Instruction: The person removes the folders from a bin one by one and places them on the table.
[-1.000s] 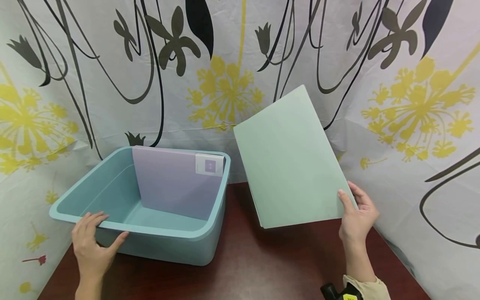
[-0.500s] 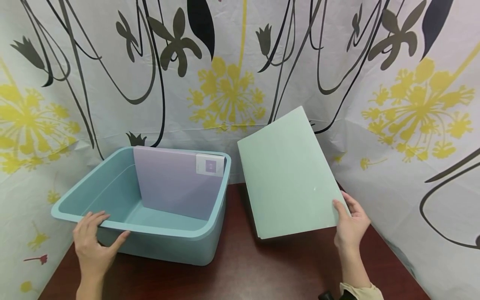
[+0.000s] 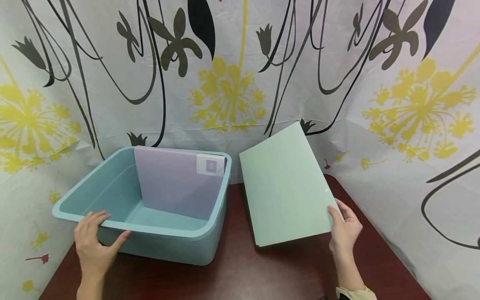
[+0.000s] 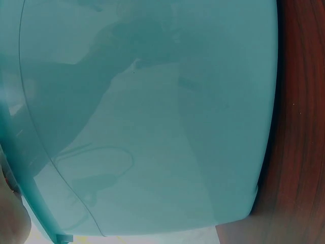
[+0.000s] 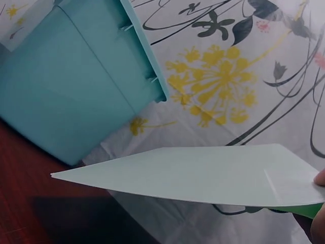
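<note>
A pale green folder [image 3: 286, 189] is held tilted over the table, its lower right corner pinched between the thumb and fingers of my right hand [image 3: 346, 228]. In the right wrist view, the folder [image 5: 213, 175] appears nearly edge-on, with part of the thumb at its right end. My left hand [image 3: 91, 243] holds the near rim of a blue-green plastic basin [image 3: 161, 248], fingers over the rim and thumb on the outer side. Inside the basin, a lilac folder [image 3: 174, 183] with a white label [image 3: 211, 165] leans upright along the back wall. The basin's outer wall [image 4: 152, 127] fills most of the left wrist view.
The dark red-brown wooden table [image 3: 240, 275] lies under everything. Patterned white fabric [image 3: 258, 37] with yellow and grey flowers stands close behind and along both sides. The basin occupies the table's left half.
My right hand has lowered the pale green folder towards the table and shifted it slightly left. The left hand and the basin stay in place.
</note>
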Demonstrator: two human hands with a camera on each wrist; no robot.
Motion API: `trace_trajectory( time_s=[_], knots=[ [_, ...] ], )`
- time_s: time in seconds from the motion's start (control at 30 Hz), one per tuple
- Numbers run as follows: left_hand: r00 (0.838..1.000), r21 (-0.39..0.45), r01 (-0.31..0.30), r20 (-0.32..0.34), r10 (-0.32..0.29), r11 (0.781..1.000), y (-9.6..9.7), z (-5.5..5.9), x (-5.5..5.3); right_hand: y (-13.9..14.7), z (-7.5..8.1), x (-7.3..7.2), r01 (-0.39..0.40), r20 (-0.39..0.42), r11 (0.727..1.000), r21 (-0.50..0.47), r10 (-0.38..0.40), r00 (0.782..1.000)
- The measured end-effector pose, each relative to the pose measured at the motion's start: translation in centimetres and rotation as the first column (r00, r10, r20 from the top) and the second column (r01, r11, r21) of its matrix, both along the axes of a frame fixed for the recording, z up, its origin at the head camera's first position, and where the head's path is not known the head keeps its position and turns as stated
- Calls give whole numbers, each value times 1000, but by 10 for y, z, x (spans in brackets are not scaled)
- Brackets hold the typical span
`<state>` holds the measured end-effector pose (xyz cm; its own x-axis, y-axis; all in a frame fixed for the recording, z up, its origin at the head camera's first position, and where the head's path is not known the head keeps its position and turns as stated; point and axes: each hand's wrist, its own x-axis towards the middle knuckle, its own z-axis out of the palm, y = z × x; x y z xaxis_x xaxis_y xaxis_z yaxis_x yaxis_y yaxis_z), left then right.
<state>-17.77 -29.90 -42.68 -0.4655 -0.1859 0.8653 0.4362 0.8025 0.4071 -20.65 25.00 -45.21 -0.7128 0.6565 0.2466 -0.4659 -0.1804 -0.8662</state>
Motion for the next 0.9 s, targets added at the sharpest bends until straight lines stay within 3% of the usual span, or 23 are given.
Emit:
trace_trajectory(
  time_s=[0.2,0.37,0.6,0.9],
  knots=[
    [1000,-11,-8,19,9,1000,1,1,2,-15,12,9,36,111,999,-21,-34,993],
    [1000,-12,-9,14,9,1000,1,1,2,-20,15,12,62,235,998,-14,-57,970],
    [997,-26,-13,70,14,1000,0,2,3,-21,3,14,53,310,998,16,-55,949],
    [997,-23,-10,77,12,1000,0,3,4,-22,-8,11,26,363,999,38,-38,931]
  ],
)
